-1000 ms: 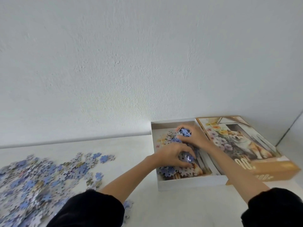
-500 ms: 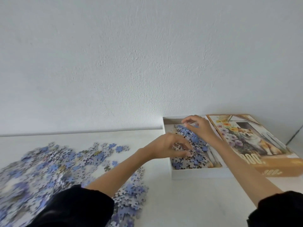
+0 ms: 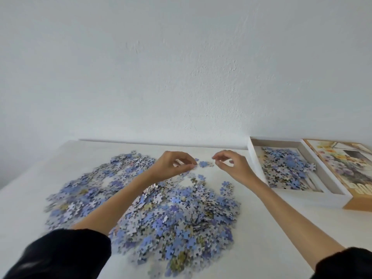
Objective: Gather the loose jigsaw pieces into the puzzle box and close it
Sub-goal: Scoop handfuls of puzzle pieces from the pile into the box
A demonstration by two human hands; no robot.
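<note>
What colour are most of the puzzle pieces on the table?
Mostly blue and lilac, with white and yellowish bits, in the puzzle pieces seen in the head view.

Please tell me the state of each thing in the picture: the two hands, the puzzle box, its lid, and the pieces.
Left hand: above the table, fingers curled, nothing clearly held.
Right hand: above the table, fingers curled, nothing clearly held.
Puzzle box: open, partly filled with pieces.
Lid: off, lying right of the box, picture side up.
Loose pieces: a large heap on the table, not yet gathered.
</note>
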